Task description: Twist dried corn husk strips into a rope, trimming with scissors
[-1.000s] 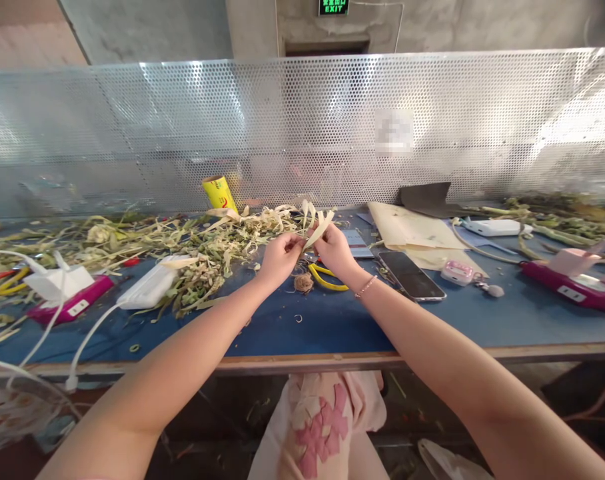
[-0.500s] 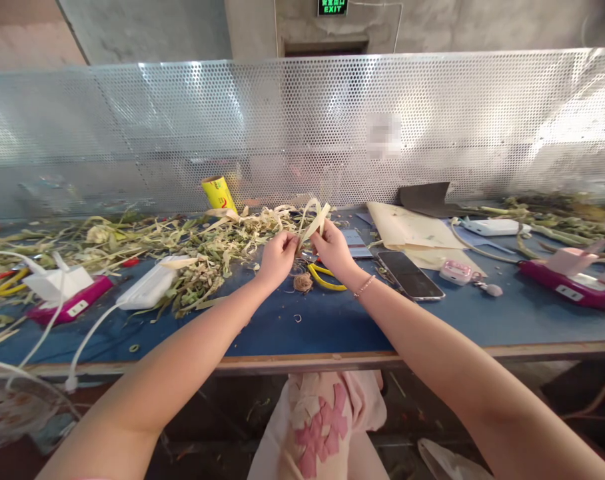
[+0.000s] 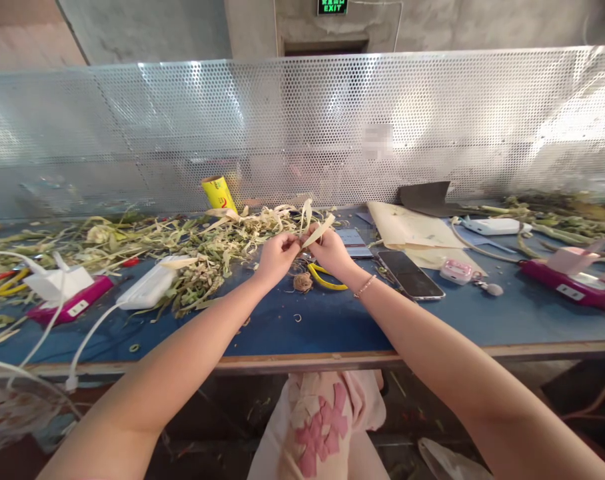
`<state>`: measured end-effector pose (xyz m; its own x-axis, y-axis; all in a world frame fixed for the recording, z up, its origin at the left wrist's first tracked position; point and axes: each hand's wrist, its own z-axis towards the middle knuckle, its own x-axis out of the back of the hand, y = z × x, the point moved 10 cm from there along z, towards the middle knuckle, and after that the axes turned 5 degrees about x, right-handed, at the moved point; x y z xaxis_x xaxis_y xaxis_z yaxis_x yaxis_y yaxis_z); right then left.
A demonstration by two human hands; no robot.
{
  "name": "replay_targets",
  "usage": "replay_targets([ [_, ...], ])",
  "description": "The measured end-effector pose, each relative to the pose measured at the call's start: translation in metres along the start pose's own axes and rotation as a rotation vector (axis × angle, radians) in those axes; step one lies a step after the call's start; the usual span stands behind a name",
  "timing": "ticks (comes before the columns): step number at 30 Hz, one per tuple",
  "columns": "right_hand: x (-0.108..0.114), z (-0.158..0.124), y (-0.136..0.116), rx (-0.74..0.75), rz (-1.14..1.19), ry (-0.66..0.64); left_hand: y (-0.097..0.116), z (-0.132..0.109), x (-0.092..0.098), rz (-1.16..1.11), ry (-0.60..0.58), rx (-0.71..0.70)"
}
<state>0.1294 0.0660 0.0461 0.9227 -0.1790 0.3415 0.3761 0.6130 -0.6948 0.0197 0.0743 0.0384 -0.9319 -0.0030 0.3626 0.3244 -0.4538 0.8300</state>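
Note:
Over the middle of the blue table, my left hand (image 3: 281,255) and my right hand (image 3: 329,250) meet with fingers pinched closed. Between them they hold a pale, flat strip of dried leaf (image 3: 319,230), its ends sticking up above the fingers. The part inside my fingertips is hidden. Just below the hands lie a small ball of brown twine (image 3: 302,282) and a tool with yellow handles (image 3: 327,277), its head partly covered by my right hand. A heap of dried leaves and stems (image 3: 207,260) spreads to the left of my left hand.
A black phone (image 3: 411,275), a pink earphone case (image 3: 456,271) and beige paper (image 3: 407,228) lie right. Magenta power strips (image 3: 70,303) with white cables sit at both sides. A yellow can (image 3: 218,194) stands before the perforated metal screen (image 3: 302,133).
My hands have come closer together. The leaf strip's loop has drawn in, and its wide end now leans further right across my right fingers.

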Motion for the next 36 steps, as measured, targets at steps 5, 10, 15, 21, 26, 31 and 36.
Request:
replay_targets([
  [5,-0.005,0.0,-0.005,0.068,-0.006,-0.042,-0.001,0.0,0.004,-0.019,0.03,0.006],
  [10,-0.007,0.0,-0.013,0.182,-0.039,-0.049,-0.004,0.0,0.003,-0.036,0.029,0.024],
  [15,-0.006,-0.002,-0.02,0.282,-0.065,-0.011,-0.009,0.0,0.003,-0.135,0.061,0.065],
  [21,-0.008,-0.004,-0.021,0.336,-0.116,-0.003,-0.015,-0.001,0.004,-0.285,0.125,0.119],
  [26,-0.01,-0.005,-0.023,0.35,-0.14,-0.019,-0.023,-0.001,0.0,-0.41,0.134,0.21],
  [31,-0.011,-0.005,-0.021,0.329,-0.147,-0.033,-0.029,-0.002,-0.002,-0.489,0.135,0.271],
  [36,-0.012,-0.005,-0.023,0.347,-0.162,-0.029,-0.031,-0.004,-0.006,-0.585,0.118,0.308],
])
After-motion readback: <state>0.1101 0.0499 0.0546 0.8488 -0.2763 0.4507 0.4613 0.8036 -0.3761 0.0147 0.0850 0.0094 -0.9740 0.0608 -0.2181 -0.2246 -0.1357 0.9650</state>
